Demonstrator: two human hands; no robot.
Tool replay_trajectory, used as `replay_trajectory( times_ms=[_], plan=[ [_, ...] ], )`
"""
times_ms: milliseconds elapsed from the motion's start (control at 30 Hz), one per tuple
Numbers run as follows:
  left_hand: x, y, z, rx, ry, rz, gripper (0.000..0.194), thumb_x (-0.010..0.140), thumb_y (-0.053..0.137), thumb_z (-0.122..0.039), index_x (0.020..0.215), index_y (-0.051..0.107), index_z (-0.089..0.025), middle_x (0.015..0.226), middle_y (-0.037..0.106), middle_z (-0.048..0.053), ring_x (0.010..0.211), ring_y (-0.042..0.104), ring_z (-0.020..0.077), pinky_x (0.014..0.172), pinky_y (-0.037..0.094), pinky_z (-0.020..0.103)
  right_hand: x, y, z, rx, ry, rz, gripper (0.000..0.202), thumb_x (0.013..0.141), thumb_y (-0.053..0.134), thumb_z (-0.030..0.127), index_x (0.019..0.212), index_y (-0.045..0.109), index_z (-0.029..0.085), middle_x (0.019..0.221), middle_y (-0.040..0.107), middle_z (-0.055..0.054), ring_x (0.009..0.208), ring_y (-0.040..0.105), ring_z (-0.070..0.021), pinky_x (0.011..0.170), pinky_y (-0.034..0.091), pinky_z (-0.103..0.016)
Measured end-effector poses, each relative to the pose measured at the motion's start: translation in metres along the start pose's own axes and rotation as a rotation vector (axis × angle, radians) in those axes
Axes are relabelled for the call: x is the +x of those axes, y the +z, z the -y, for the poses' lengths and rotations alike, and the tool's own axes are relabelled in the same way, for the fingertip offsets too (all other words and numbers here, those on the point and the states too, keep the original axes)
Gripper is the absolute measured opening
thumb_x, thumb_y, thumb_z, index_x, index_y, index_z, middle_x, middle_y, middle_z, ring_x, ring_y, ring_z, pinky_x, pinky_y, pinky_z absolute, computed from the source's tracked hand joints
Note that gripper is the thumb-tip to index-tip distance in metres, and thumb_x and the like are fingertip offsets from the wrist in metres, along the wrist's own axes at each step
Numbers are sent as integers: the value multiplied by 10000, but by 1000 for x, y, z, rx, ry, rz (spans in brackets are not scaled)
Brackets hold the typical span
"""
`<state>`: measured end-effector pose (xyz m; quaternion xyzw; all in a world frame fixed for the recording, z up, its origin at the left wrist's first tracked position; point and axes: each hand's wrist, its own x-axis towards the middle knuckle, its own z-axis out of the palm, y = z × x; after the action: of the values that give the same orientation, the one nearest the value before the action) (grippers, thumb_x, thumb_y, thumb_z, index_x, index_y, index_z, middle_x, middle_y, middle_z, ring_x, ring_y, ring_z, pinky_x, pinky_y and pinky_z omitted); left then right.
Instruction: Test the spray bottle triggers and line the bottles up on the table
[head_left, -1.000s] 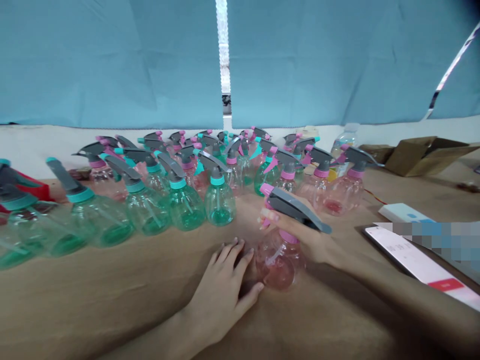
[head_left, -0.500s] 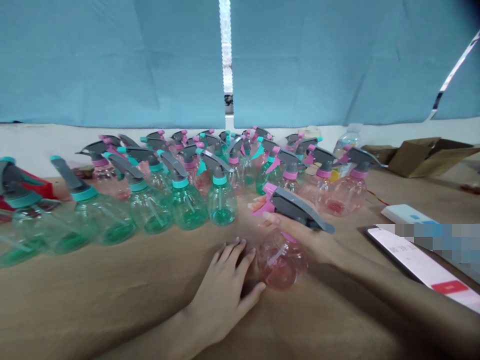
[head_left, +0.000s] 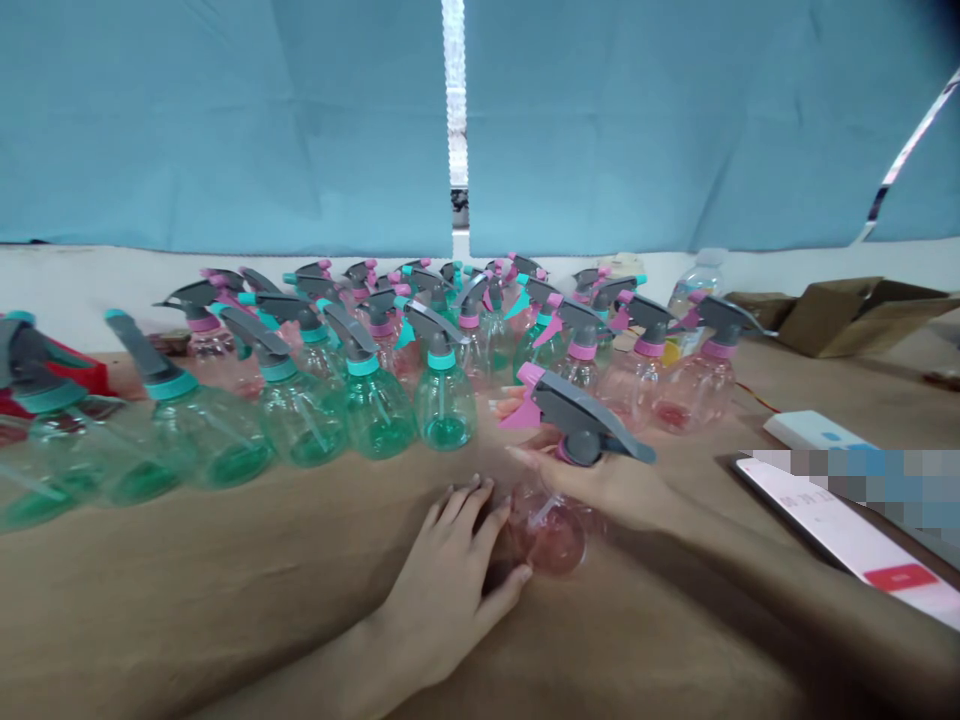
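Note:
A clear pink spray bottle (head_left: 551, 535) with a grey and pink trigger head (head_left: 581, 410) stands on the brown surface before me. My right hand (head_left: 600, 480) is closed around its neck, just below the trigger head, and partly hides the pink collar. To the left of the bottle, my left hand (head_left: 450, 580) lies with fingers spread on the surface. Its thumb and index finger are close beside the bottle's base; whether they touch it I cannot tell. Behind my hands stands a green spray bottle (head_left: 446, 410) with a turquoise collar.
Several more green and pink spray bottles fill the back and left of the brown table (head_left: 262, 600). At right lie a phone (head_left: 810, 520) and a white box (head_left: 810, 430). Farther back are an open cardboard box (head_left: 840, 320) and a clear plastic bottle (head_left: 701, 280).
My right hand has shifted slightly left around the pink bottle's neck. The bottle's base and trigger head have moved a little left with it. My left hand has stayed in place.

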<state>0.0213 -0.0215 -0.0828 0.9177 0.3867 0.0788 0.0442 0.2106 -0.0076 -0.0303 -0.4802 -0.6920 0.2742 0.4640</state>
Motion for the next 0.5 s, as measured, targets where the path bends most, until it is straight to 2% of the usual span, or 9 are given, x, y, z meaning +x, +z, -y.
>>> replay_trajectory(
  times_ms=[100,233,367,500],
  plan=[
    [-1,0,0,-3,3,-2,464,897,525,-406,1265,520,-125,1381,466,182,1278,406,350,994,380,563,1,0,1,-84,0,-11,321,775,573,303,1091,624,274,725,682,7,599,638,-163,530,533,-277],
    [-1,1,0,-9,18,-29,442,893,530,-403,1237,537,-126,1372,475,181,1275,410,350,991,385,564,1,0,-3,-78,5,13,436,758,540,262,1194,566,270,721,681,12,619,647,-180,525,532,-290],
    [0,1,0,-8,15,-20,444,890,535,-399,1240,534,-128,1370,478,179,1273,413,348,991,387,559,-2,1,-7,-47,19,11,371,727,532,233,1091,599,249,772,680,-1,697,659,-189,577,546,-298],
    [0,1,0,-6,14,-19,451,890,532,-407,1243,534,-127,1375,473,182,1278,408,350,995,382,564,-2,0,-5,-18,37,11,335,703,553,229,1036,588,245,728,659,14,671,646,-180,573,538,-284]
  ],
)
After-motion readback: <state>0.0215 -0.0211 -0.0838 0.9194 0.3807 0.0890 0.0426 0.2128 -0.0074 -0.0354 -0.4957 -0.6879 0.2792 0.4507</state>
